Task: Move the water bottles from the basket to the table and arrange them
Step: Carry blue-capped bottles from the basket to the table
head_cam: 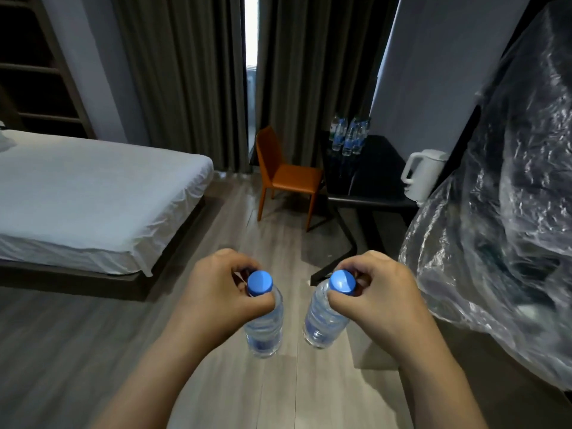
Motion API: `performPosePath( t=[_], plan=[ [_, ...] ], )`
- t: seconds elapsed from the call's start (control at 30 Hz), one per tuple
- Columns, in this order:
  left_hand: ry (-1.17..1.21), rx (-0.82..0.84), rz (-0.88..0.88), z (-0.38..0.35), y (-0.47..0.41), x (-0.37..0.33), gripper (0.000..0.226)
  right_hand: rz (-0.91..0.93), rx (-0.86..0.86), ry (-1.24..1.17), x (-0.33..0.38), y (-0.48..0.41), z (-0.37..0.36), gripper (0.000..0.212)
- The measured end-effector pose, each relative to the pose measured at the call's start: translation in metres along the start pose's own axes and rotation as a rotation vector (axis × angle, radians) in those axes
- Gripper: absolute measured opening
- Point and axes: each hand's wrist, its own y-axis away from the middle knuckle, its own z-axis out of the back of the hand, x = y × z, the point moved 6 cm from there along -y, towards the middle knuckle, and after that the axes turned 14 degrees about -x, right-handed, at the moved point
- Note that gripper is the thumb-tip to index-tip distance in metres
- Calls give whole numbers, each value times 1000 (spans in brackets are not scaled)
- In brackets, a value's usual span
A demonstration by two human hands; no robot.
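My left hand (213,292) grips a clear water bottle (266,332) by the neck, just under its blue cap; the bottle hangs upright over the wooden floor. My right hand (380,292) holds a second bottle (322,323) the same way, a little to the right. Far ahead, a black table (371,174) carries several more blue-labelled water bottles (349,137) grouped at its far end. No basket is in view.
An orange chair (284,174) stands left of the table. A white kettle (421,174) sits at the table's right edge. A white bed (93,193) fills the left. A bulky object wrapped in clear plastic (501,196) crowds the right. Grey curtains hang behind.
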Motion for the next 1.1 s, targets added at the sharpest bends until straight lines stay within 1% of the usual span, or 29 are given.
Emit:
performPosePath(
  t=[0.2, 0.3, 0.47, 0.57, 0.67, 0.93, 1.03, 1.1],
  plan=[
    [16, 28, 51, -51, -72, 12, 16, -45, 26, 12, -34, -70, -34, 15],
    [28, 55, 52, -76, -114, 24, 16, -71, 57, 30, -47, -106, -59, 16],
    [49, 84, 32, -110, -200, 45, 17, -109, 56, 67, -60, -180, -100, 20],
    [60, 89, -1, -124, -255, 54, 17, -109, 19, 91, -61, -227, -122, 17],
    [60, 93, -53, -144, -305, 61, 17, -129, -32, 58, -64, -269, -142, 16],
    [58, 153, -7, -200, -404, 93, 18, -195, 34, 53, -92, -365, -203, 18],
    [40, 146, -1, -229, -444, 102, 17, -197, 95, 61, -109, -409, -230, 19],
    [34, 145, -8, -250, -475, 105, 18, -198, 102, 43, -121, -445, -244, 17]
  ],
)
